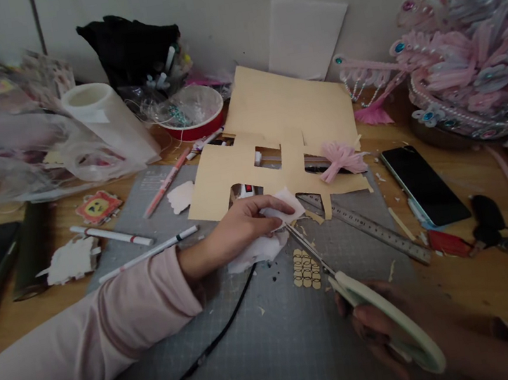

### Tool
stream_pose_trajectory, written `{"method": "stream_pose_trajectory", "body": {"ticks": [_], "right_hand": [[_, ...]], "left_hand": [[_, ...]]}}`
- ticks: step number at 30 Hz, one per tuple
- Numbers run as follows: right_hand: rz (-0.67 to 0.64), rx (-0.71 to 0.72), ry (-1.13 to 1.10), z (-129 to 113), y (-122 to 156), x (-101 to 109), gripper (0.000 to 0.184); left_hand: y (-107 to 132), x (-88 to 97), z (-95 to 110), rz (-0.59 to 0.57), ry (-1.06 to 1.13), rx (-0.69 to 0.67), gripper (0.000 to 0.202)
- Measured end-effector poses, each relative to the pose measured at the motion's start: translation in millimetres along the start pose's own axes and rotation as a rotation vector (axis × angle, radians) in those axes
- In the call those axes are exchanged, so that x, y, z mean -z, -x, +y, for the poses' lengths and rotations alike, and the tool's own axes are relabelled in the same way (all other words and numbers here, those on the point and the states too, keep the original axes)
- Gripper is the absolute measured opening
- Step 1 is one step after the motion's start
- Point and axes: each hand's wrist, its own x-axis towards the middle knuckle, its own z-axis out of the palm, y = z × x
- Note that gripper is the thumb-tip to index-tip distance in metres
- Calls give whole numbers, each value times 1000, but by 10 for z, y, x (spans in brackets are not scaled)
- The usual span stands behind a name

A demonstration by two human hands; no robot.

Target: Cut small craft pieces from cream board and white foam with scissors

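Note:
Between the thumb and fingers of my left hand (246, 220) is a small piece of white paper (291, 202), pinched above the cutting mat (277, 334). My right hand (375, 318) grips the pale handles of a pair of scissors (383, 304). The scissor blades point up and left, and their tips meet the paper's lower edge. Beneath my left hand lies another crumpled white piece (258, 251). A small cluster of tan discs with dark outlines (306, 270) rests on the mat beside the blades.
Tan card with cut-outs (289, 107) covers the mat's far part, with a steel ruler (370, 226) at its right. A black cable (228, 329) crosses the mat. Phones flank it, one at right (424, 185). Pink beaded ornaments (470, 66) crowd the right; a paper roll (103, 124) stands left.

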Motion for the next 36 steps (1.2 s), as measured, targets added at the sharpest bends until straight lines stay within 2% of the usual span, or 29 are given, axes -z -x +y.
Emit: {"method": "stream_pose_trajectory", "body": {"ticks": [8,19,31,36], "right_hand": [[17,-33,0,-49,3,-32,50],[29,-44,43,-45,16,-41,49],[136,-82,65,-59,47,-98,56],[138,-109,71,-48,45,-92,56]], "left_hand": [[19,-20,25,23,13,-2,25],[8,4,5,-8,-8,-2,27],[6,2,11,-19,31,5,25],[5,-3,11,-9,50,3,27]]}}
